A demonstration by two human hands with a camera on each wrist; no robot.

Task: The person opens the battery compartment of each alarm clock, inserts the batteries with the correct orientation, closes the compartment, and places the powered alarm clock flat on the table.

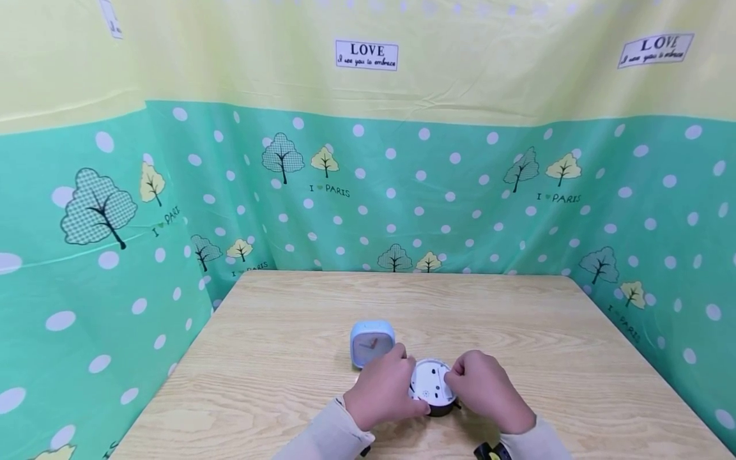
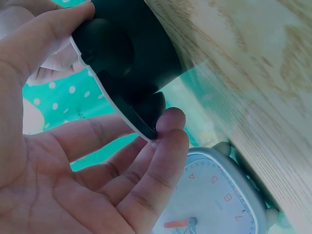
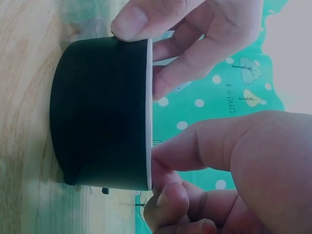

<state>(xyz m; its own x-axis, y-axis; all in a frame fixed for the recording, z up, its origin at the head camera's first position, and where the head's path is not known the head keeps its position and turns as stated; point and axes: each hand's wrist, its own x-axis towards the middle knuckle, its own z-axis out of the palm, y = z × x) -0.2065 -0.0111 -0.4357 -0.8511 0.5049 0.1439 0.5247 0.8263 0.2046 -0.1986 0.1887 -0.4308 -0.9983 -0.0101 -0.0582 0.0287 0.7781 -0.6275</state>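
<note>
A round clock [image 1: 430, 378] with black sides and a white back is held low over the table, back upward. The back carries small dark knobs, a ring of holes and a rectangular panel. My left hand [image 1: 384, 390] grips its left side, thumb on the near black wall [image 2: 141, 44] and fingers along the rim. At the right part of the back, my right hand [image 1: 482, 386] has its fingers curled, thumb and index tips together against the white surface [image 3: 149, 112]. I cannot tell whether those tips pinch anything.
A light blue square clock [image 1: 368, 345] stands upright just beyond my left hand, its face toward me. The wooden table [image 1: 287, 300] stretches out to both sides. A green and yellow patterned curtain [image 1: 391, 172] hangs behind it and around its sides.
</note>
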